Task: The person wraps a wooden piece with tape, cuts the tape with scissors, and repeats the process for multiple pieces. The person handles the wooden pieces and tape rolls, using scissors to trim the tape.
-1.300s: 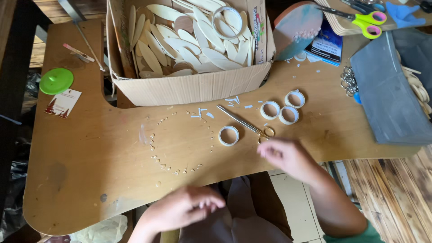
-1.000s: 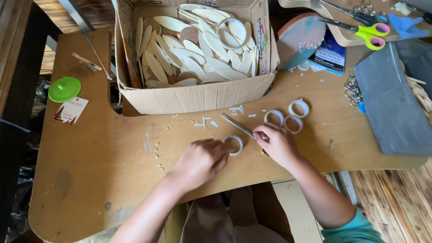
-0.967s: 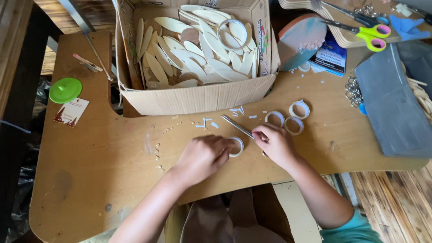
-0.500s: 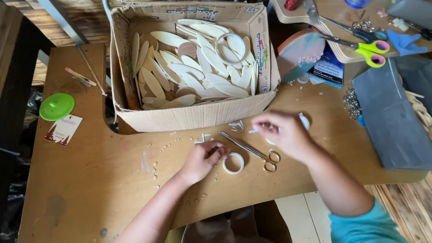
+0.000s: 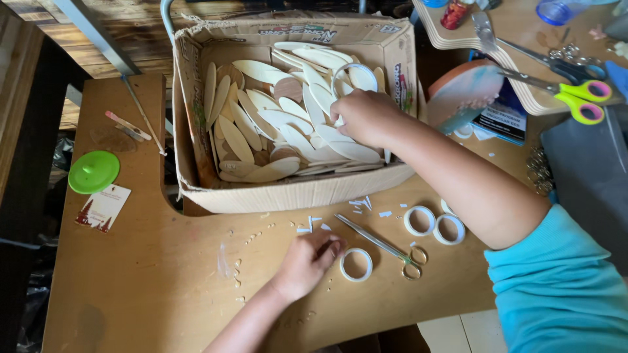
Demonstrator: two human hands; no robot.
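Observation:
My right hand (image 5: 366, 116) reaches into a cardboard box (image 5: 294, 194) full of pale leaf-shaped wooden pieces (image 5: 288, 121); its fingers rest on the pieces near a white ring, and I cannot tell whether it grips one. My left hand (image 5: 307, 263) lies on the wooden table (image 5: 144, 287), fingertips touching a white ring (image 5: 356, 265). Thin metal scissors (image 5: 386, 247) lie just right of that ring. Two more white rings (image 5: 435, 224) sit under my right forearm.
A green lid (image 5: 93, 172) and a small card (image 5: 103, 207) lie at the left. Pink-and-yellow scissors (image 5: 575, 98) rest on a wooden board at the top right, beside a dark grey sheet (image 5: 589, 163). White scraps dot the table below the box.
My right hand let go of the thin scissors, rose from the table and went into the box. My left hand came up from the near edge to the ring.

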